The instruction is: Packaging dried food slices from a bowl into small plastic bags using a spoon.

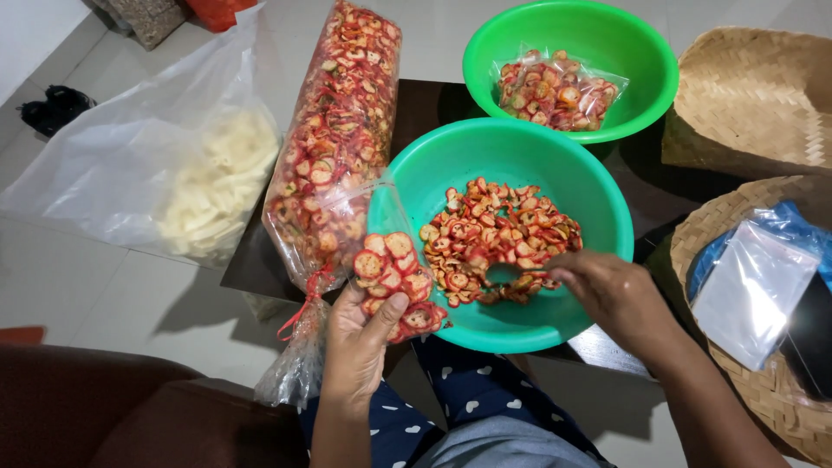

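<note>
Red-rimmed round cracker slices fill a small clear plastic pouch (pixel 394 282), gripped upright by the left hand (pixel 360 342) with thumb pressed on its front, at the near rim of a teal plastic bowl (pixel 598 208). The right hand (pixel 611 290), fingers curled together, dips into the loose pile of slices (pixel 494 234) inside that bowl. At twelve o'clock sits a second bowl, bright green (pixel 646 61), holding one filled pouch (pixel 555 91). Both bowls rest on a dark bench (pixel 433 100). At ten o'clock lies one long clear bag of the same slices (pixel 334 139); farther at nine, one bag of pale sticks (pixel 217 186). At three o'clock, two woven baskets (pixel 754 95).
</note>
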